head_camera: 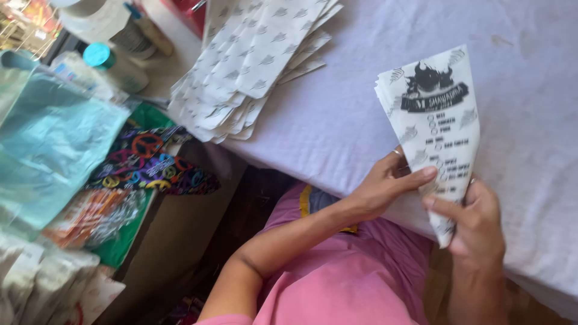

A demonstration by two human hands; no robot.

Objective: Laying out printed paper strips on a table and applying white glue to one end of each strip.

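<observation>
- Printed paper cone [436,129] stood point-down over the white-clothed surface [337,114], held at its narrow lower end.
- Left hand [385,186] pinched the cone's left edge, grip closed on paper.
- Right hand [475,225] clasped the tip likewise.
- Stack of patterned white paper sheets [253,66] lay fanned well apart, upper left.
- Teal-capped bottle [114,63] stood beyond the stack.

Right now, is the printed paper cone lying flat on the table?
No. The printed paper cone is held up off the white table by the left hand and right hand.
</observation>
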